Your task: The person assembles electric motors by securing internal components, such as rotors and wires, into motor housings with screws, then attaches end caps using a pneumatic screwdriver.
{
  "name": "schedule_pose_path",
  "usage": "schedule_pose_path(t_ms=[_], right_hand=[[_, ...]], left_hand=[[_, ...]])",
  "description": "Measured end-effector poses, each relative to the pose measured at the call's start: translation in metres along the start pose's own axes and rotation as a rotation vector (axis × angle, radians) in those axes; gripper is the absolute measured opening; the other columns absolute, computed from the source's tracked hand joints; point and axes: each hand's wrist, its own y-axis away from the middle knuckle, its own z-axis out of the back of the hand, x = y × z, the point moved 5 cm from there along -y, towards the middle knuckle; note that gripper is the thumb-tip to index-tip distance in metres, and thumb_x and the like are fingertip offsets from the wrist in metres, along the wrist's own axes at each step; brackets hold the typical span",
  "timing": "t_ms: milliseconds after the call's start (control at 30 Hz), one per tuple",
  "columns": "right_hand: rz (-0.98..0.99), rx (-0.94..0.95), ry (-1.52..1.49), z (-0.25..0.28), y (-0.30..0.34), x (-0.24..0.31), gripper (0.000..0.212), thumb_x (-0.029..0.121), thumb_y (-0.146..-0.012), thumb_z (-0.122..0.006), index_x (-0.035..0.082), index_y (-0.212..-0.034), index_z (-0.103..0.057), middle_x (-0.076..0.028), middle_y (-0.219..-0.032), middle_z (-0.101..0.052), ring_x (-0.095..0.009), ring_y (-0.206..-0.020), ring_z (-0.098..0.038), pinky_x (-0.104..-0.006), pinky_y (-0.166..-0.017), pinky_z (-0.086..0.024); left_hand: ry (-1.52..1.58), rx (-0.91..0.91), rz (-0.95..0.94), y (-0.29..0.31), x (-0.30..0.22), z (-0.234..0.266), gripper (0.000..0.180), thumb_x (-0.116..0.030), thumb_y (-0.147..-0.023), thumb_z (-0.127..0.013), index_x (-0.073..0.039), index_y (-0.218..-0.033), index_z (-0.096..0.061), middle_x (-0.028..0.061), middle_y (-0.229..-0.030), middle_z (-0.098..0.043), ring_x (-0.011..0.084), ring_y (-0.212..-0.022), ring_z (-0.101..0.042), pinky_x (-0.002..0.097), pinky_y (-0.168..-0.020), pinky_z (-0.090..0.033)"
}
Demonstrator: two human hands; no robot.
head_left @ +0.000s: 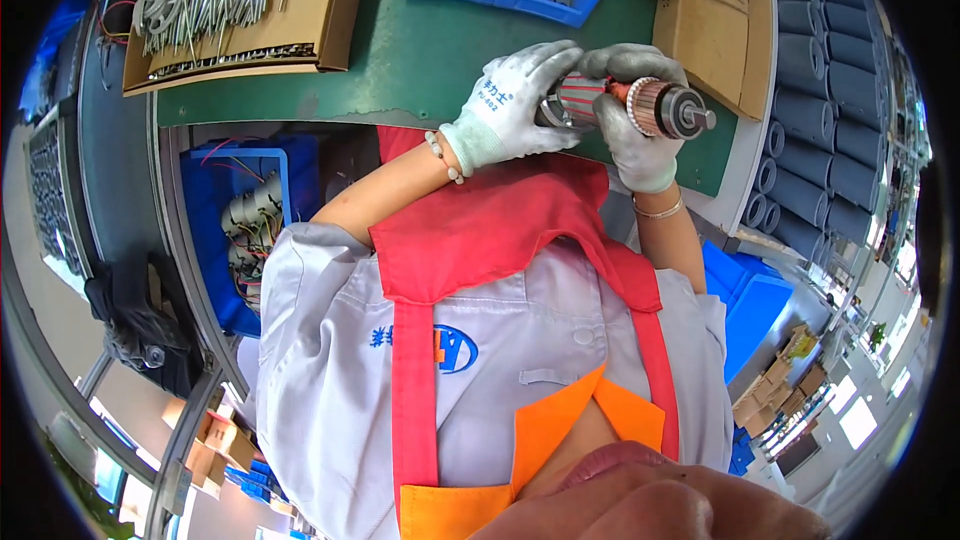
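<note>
With the armature (619, 90) held between one and two o'clock, its nine-o'clock end should be steadied by the half-curled left hand (522, 98) and its middle by the curled right hand (640, 148) — pressure being spared on the copper commutator (653, 108).
</note>
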Motion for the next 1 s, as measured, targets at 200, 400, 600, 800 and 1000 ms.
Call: schedule_pose_path(t_ms=[200, 400, 600, 800, 1000], right_hand=[[0.005, 0.179, -0.180, 0.004, -0.009, -0.004, 0.052, -0.002, -0.069, -0.076, 0.002, -0.115, -0.054, -0.013, -0.118, -0.061, -0.019, -0.108, -0.060, -0.0345, -0.094, -0.048], [-0.114, -0.532, -0.002, 0.114, -0.081, -0.044, 0.060, 0.025, -0.088, -0.068, 0.002, -0.138, -0.044, -0.015, -0.138, -0.051, -0.029, -0.125, -0.052, -0.0375, -0.106, -0.041], [-0.339, -0.459, 0.830, 0.128, -0.111, -0.079, 0.050, 0.032, -0.079, -0.078, -0.003, -0.111, -0.063, -0.013, -0.105, -0.069, -0.022, -0.099, -0.064, -0.0375, -0.092, -0.049], [0.200, -0.297, -0.012, 0.092, -0.093, 0.150, 0.038, 0.026, -0.087, -0.071, 0.000, -0.112, -0.057, -0.007, -0.099, -0.064, -0.014, -0.087, -0.060, -0.0280, -0.078, -0.050], [0.236, -0.149, 0.496, 0.065, -0.059, 0.136, 0.044, 0.031, -0.071, -0.079, 0.001, -0.096, -0.062, -0.016, -0.087, -0.065, -0.030, -0.080, -0.066, -0.0382, -0.073, -0.052]], left_hand=[[-0.008, 0.054, -0.013, 0.004, 0.007, -0.003, 0.094, -0.029, -0.059, -0.084, -0.006, -0.139, -0.041, 0.0182, -0.142, -0.043, 0.0379, -0.129, -0.044, 0.0468, -0.106, -0.037], [-0.041, 0.053, 0.004, -0.004, -0.002, -0.002, 0.095, -0.026, -0.058, -0.085, -0.006, -0.139, -0.042, 0.0181, -0.141, -0.045, 0.0374, -0.128, -0.046, 0.0457, -0.104, -0.040], [-0.058, 0.029, -0.007, -0.007, 0.000, -0.004, 0.098, -0.027, -0.057, -0.087, -0.007, -0.141, -0.041, 0.0186, -0.141, -0.045, 0.0383, -0.125, -0.048, 0.0455, -0.104, -0.041], [0.225, -0.002, -0.025, -0.017, -0.001, -0.001, 0.094, -0.028, -0.060, -0.087, 0.005, -0.136, -0.042, 0.0257, -0.129, -0.052, 0.0379, -0.121, -0.052, 0.0440, -0.105, -0.039], [0.499, -0.030, 0.202, -0.021, -0.008, -0.016, 0.039, -0.006, -0.076, -0.080, 0.000, -0.108, -0.058, 0.0056, -0.097, -0.066, 0.0125, -0.082, -0.062, 0.0258, -0.071, -0.050]])
